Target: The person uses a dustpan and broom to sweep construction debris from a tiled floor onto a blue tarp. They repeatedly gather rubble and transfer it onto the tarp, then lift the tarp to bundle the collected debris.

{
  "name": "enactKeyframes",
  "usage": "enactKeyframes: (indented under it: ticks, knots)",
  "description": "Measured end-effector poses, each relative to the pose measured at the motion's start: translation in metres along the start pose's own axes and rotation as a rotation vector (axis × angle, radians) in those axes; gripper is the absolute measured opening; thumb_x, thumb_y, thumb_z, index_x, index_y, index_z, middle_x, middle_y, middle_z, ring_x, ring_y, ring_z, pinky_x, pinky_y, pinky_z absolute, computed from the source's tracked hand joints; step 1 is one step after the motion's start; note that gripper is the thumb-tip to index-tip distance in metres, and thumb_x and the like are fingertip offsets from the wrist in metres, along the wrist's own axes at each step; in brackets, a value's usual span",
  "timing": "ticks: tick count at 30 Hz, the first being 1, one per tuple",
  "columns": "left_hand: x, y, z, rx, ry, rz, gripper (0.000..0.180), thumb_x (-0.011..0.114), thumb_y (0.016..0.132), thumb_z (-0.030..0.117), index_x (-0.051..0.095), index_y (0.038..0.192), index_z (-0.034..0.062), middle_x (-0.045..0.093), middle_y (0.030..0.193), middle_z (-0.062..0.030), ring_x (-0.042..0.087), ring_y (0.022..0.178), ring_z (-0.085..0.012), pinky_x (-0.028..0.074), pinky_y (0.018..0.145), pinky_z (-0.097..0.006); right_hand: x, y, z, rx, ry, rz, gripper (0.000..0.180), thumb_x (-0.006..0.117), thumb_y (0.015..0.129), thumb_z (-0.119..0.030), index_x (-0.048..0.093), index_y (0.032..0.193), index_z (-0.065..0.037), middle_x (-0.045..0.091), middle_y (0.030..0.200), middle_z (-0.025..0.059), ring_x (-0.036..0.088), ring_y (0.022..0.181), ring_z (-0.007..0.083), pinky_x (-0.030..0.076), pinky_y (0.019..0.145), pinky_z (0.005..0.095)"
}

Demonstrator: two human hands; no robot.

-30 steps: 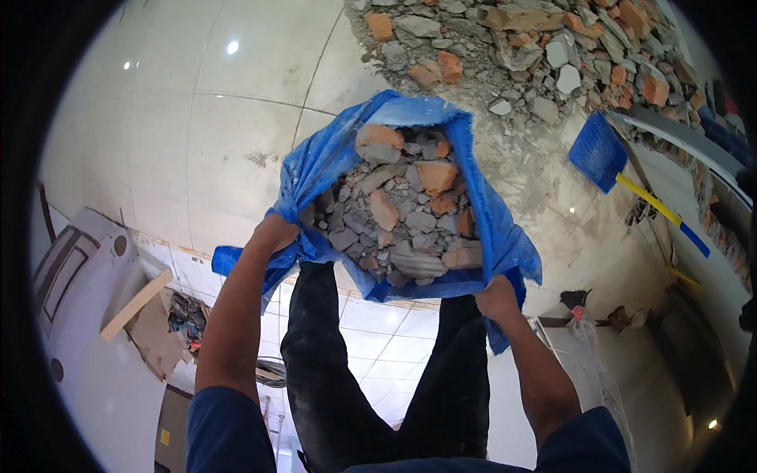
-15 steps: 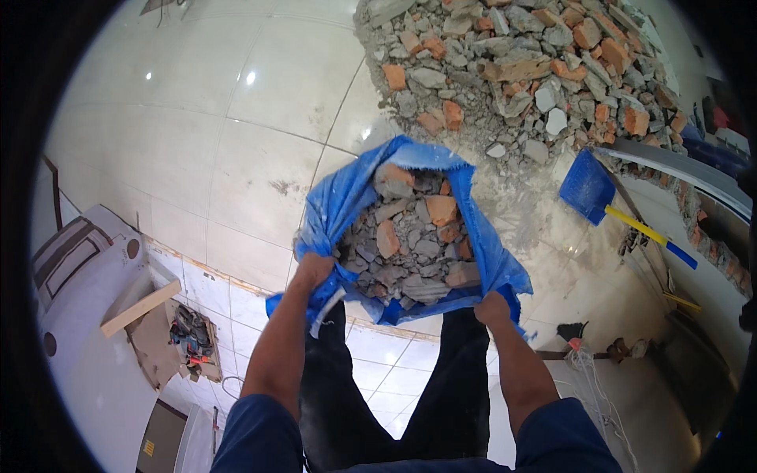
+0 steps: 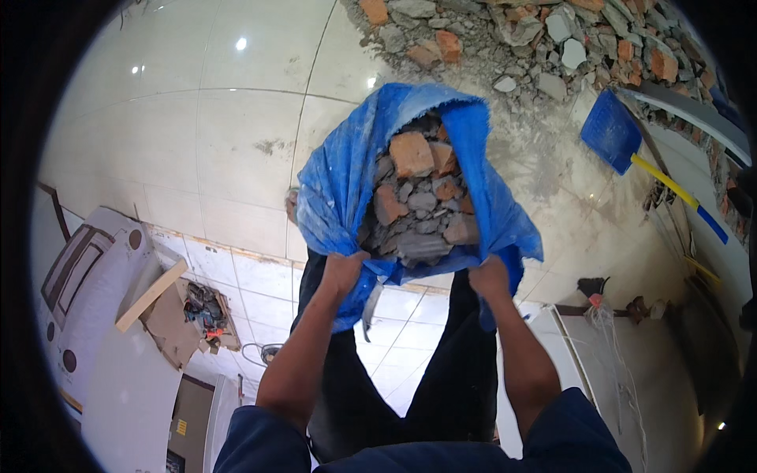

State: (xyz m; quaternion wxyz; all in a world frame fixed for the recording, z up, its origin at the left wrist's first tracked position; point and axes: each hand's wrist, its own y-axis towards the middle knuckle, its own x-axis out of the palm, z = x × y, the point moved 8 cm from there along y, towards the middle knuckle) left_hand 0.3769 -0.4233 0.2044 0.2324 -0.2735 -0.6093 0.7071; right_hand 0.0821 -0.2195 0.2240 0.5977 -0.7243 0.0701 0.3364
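A blue woven sack (image 3: 335,193), its mouth spread wide, holds broken bricks and grey rubble (image 3: 423,201). My left hand (image 3: 345,272) is closed round the near left part of its rim, where the cloth bunches and hangs below the fist. On the near right rim, my right hand (image 3: 490,277) grips the cloth, with a blue flap hanging beside it. The sack is in front of my legs, and its far edge stands up and folds outward. My fingertips are partly hidden in the cloth.
Beyond the sack lies a large heap of brick and concrete rubble (image 3: 520,47). To the right is a blue shovel (image 3: 613,130) with a yellow handle. A wooden board (image 3: 151,296) and a tray of tools (image 3: 206,315) are at the left, on pale floor tiles (image 3: 244,134).
Both hands have drawn closer together and pulled the sack's rim up toward me. The mouth has narrowed, and the rubble inside has shifted. The view has moved, so the heap sits higher.
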Motion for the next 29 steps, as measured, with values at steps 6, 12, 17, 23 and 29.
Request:
enactKeyframes:
  ticks: [6,12,17,23,29]
  knots:
    - [0.097,0.007,-0.016,-0.208,-0.259,-0.118,0.024,0.067,0.088,0.024,0.069,0.097,0.0017,0.069,0.083,-0.0103,0.064,0.07,-0.0207,0.053,0.069,-0.036,0.03,-0.008,-0.04,0.038,0.314,0.019,0.032,0.067,0.079,-0.021,0.065,0.095,0.007,0.067,0.094,0.0326,0.065,0.093,0.0502,0.052,0.081,0.053]
    - [0.14,0.009,-0.011,-0.478,-0.572,-0.407,0.023,0.06,0.096,0.027,0.068,0.102,0.0068,0.072,0.09,-0.007,0.069,0.076,-0.0225,0.057,0.077,-0.037,0.05,0.023,-0.061,0.04,0.562,0.053,0.031,0.063,0.071,-0.009,0.06,0.094,0.012,0.066,0.09,0.0344,0.064,0.092,0.0524,0.051,0.083,0.052]
    - [0.16,0.026,-0.004,-0.563,-0.63,-0.451,0.026,0.066,0.093,0.026,0.068,0.108,0.006,0.072,0.098,-0.0103,0.069,0.085,-0.0252,0.056,0.085,-0.039,0.076,0.034,-0.05,0.074,0.567,-0.147,0.046,0.063,0.069,-0.006,0.053,0.109,0.014,0.064,0.099,0.0376,0.062,0.098,0.054,0.05,0.088,0.0508]
    - [0.171,0.036,-0.002,-0.635,-0.638,-0.49,0.038,0.071,0.088,0.032,0.066,0.116,0.0056,0.072,0.103,-0.0122,0.069,0.087,-0.0267,0.056,0.087,-0.04,0.09,0.028,-0.044,0.126,0.8,-0.139,0.054,0.067,0.076,-0.014,0.05,0.12,0.012,0.063,0.109,0.034,0.061,0.104,0.0474,0.048,0.091,0.0461]
    - [0.174,0.06,-0.031,-0.643,-0.542,-0.434,0.051,0.073,0.085,0.04,0.064,0.124,0.0076,0.069,0.115,-0.0167,0.066,0.103,-0.0313,0.051,0.098,-0.045,0.059,0.019,-0.053,0.21,0.972,-0.159,0.061,0.066,0.093,-0.037,0.048,0.128,0.009,0.062,0.117,0.0344,0.061,0.112,0.0482,0.047,0.095,0.0471]
